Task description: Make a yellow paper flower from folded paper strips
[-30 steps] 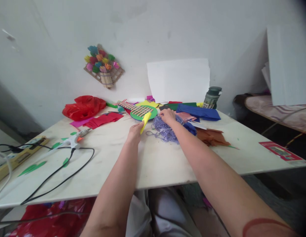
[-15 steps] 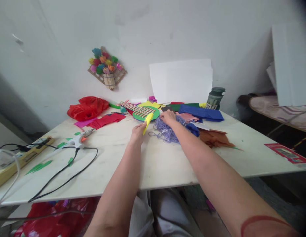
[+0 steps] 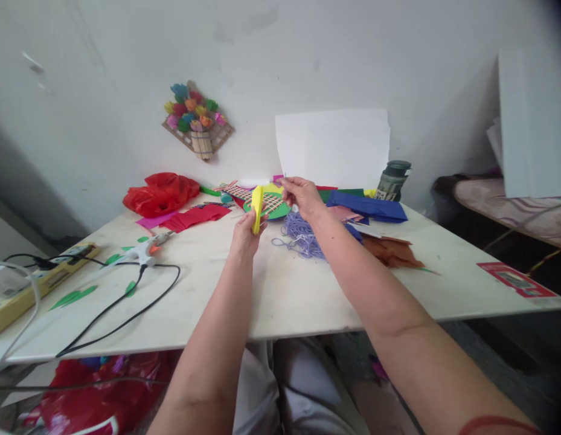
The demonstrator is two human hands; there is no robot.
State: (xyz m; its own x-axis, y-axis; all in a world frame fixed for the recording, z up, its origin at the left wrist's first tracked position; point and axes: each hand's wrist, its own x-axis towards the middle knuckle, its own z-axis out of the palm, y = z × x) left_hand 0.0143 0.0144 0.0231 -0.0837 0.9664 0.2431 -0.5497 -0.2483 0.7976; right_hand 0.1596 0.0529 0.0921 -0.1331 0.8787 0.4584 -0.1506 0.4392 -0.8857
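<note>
A folded strip of yellow paper (image 3: 257,205) stands upright in my left hand (image 3: 245,235), gripped between thumb and fingers. My right hand (image 3: 306,196) is raised just to its right with the fingertips pinched together. Something thin and small seems to stick up from that pinch, too fine to name. Behind both hands lies a green round piece with a lattice of thin sticks (image 3: 276,208), partly covered by the yellow paper and my right fingers. A tangle of purple yarn (image 3: 302,234) rests on the table below my right hand.
A glue gun (image 3: 144,251) with a looping black cord and a power strip (image 3: 44,281) occupy the table's left side. Red crepe paper (image 3: 160,194) sits at the back left. Blue paper (image 3: 368,206), brown paper (image 3: 391,251) and a dark bottle (image 3: 392,181) are at the right.
My right hand has lifted from the purple yarn, moving up and slightly left with its fingers pinched. My left hand has brought the yellow paper a little left and more upright.
</note>
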